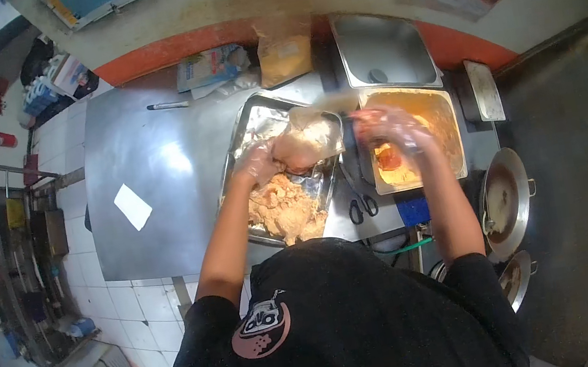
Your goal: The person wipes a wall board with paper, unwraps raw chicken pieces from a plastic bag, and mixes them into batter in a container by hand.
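My left hand, in a clear plastic glove, grips the edge of a clear plastic bag with what looks like raw meat inside. The bag lies over a foil-lined metal tray. Flour-coated pieces are heaped in the tray's near part. To the right my right hand, gloved too and blurred, is above a steel pan of orange-yellow powder; reddish meat seems to be at its fingers, but its grip is unclear. A red piece lies in the powder. Black-handled scissors rest between tray and pan.
An empty steel pan stands behind the powder pan. A bag of yellow powder and other packets are by the wall. A marker and white paper lie on the steel table. Large metal woks are at right.
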Tool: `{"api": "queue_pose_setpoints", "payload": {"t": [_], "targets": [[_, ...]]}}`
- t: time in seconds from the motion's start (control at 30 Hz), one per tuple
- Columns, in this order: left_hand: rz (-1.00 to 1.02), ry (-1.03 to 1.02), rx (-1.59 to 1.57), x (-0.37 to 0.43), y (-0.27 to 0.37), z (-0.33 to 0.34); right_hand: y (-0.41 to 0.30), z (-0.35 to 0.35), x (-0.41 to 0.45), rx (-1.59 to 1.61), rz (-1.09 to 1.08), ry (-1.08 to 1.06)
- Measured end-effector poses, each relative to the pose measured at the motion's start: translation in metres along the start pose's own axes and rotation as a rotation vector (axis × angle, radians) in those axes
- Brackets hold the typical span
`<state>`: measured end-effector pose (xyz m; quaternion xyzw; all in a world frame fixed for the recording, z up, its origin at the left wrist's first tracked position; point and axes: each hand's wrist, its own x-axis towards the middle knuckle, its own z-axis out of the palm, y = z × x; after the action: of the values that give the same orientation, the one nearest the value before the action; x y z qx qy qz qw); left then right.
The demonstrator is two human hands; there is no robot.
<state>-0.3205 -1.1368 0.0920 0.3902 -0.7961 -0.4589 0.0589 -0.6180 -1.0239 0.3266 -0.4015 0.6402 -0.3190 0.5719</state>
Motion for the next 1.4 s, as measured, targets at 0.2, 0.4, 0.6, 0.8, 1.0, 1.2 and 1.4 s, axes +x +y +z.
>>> {"api": "queue_pose_setpoints", "payload": {"t": [0.2,0.4,0.6,0.8,1.0,1.2,1.4], "targets": [[-0.068,-0.061,0.104,0.017,0.005,0.011,0.065,-0.069,-0.055,0.043,-0.034,0.333],[0.088,-0.048,-0.020,0.031,-0.035,0.025,0.095,-0.025,-0.039,-0.421,-0.101,0.367],[-0.011,-0.078,-0.181,0.024,0.011,0.011,0.097,0.118,0.019,-0.451,-0.177,0.219],[0.054,0.051,0.114,0.018,0.080,-0.026,0.084,0.129,0.044,0.017,-0.423,0.400],[0.559,-0.141,0.280,0.018,0.232,-0.104,0.075,0.098,-0.014,1.108,-0.477,0.344],[0.347,-0.433,0.621,0.051,0.349,-0.072,0.114,0.072,-0.013,1.715,-0.448,0.154],[0.325,-0.228,0.618,0.080,0.363,-0.015,0.148,0.049,-0.008,1.924,-0.532,0.265]]}}
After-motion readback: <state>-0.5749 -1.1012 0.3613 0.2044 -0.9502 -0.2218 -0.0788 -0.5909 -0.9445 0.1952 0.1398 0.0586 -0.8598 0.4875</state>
